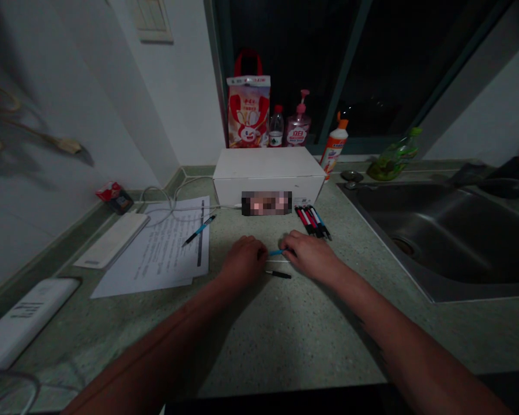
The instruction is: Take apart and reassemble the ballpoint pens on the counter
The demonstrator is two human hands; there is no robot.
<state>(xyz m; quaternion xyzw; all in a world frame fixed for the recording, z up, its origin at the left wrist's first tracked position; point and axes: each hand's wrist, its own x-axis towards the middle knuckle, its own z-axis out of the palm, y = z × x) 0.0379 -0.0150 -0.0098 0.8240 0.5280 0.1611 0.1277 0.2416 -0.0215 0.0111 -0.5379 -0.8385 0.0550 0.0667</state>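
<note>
Between my hands, just above the counter, is a blue pen barrel (276, 252). My left hand (244, 257) has its fingers curled in and closed on the barrel's left end. At the other end, my right hand (310, 254) pinches the barrel between thumb and fingers. A thin white stick, perhaps a refill (278, 261), lies just below it. Nearer to me rests a short black pen part (280, 275) with a light tip. Several pens (312, 222) in red, black, white and blue lie side by side beyond my right hand.
A white box (268, 164) stands at the back, with a cabled phone-like device (266, 203), its screen blurred, against it. On the left, a blue and black pen (199, 230) lies on printed sheets (164, 253), near a white power strip (30, 314). A steel sink (450, 230) is at right.
</note>
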